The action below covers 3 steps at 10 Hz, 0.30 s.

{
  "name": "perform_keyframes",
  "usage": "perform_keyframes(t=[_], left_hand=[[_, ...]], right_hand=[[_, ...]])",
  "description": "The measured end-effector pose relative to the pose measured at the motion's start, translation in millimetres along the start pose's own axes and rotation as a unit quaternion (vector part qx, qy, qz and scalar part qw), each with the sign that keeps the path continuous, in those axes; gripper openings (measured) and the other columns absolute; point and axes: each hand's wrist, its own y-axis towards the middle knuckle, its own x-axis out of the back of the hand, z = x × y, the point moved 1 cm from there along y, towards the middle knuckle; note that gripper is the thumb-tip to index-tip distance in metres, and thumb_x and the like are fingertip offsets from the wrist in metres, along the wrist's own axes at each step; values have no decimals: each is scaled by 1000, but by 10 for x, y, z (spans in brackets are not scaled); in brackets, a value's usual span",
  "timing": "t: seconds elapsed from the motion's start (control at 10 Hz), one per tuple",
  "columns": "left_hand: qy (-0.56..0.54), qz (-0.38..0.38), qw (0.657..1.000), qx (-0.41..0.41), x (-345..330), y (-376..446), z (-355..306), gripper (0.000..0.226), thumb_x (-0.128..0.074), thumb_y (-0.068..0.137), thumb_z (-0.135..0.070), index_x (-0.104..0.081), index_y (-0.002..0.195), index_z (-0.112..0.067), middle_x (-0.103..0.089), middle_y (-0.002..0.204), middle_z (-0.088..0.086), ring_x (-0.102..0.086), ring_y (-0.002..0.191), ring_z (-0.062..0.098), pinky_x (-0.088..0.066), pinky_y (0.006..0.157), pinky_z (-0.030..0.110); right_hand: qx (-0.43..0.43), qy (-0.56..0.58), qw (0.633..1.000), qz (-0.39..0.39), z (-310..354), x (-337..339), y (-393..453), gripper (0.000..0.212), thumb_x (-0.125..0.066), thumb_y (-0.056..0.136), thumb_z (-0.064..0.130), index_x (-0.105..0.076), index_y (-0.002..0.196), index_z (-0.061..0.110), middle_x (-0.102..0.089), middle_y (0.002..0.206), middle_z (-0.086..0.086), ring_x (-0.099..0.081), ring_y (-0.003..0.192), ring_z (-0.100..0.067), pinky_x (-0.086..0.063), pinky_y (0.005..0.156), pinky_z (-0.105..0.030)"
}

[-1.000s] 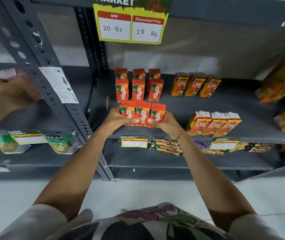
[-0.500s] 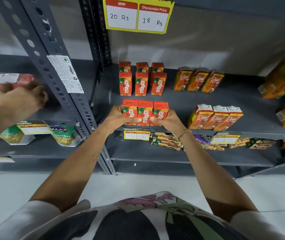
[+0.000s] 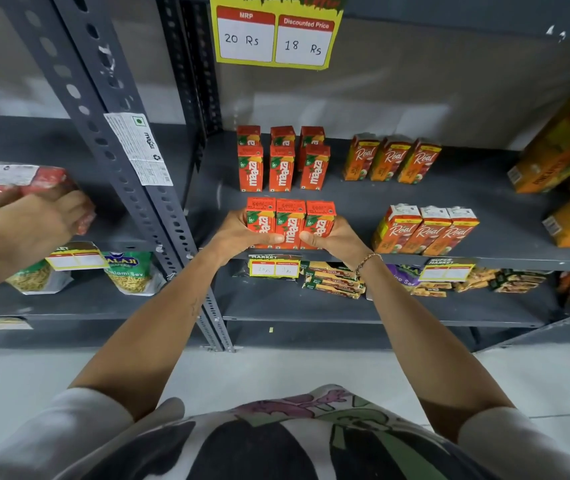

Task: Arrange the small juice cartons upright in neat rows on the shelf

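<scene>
Grey metal shelf (image 3: 363, 199), stocked | front edge: three Maaza cartons (image 3: 290, 223) upright, touching | left hand (image 3: 238, 233), right hand (image 3: 333, 237) gripping row ends; probably squeezing to square it | second row (image 3: 283, 168) behind

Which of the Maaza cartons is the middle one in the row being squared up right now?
Start at the yellow price sign and drop to the shelf below. The front Maaza row sits between the left hand and right hand. The middle carton has a neighbour on each side.
</scene>
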Motion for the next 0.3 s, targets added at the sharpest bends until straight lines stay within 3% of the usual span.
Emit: perform_keyframes(t=[0.1, 0.2, 0.3], left_hand=[[7, 9, 1000, -11, 10, -86, -13, 64, -88, 56, -28, -62, 113, -17, -72, 104, -2, -69, 94, 10, -54, 91, 44], [12, -13, 999, -39, 48, -208, -85, 79, -85, 60, -42, -51, 128, -21, -65, 120, -4, -63, 108, 8, -50, 98, 39], [38, -99, 990, -98, -5, -387, -215, 87, -70, 71, -62, -35, 142, -26, -47, 140, -9, -44, 129, 6, -37, 106, 27]], right_hand=[[-9, 22, 1000, -6, 45, 21, -77, 48, -73, 79, 6, -52, 123, 6, -64, 117, -9, -64, 104, -18, -51, 97, -42], [4, 63, 997, -42, 141, 51, -186, 60, -73, 80, 10, -44, 132, 13, -58, 126, -6, -58, 114, -18, -50, 98, -37], [47, 47, 992, -106, 258, 70, -346, 58, -68, 86, 23, -41, 137, 16, -50, 137, -2, -48, 123, -12, -45, 101, -23]])
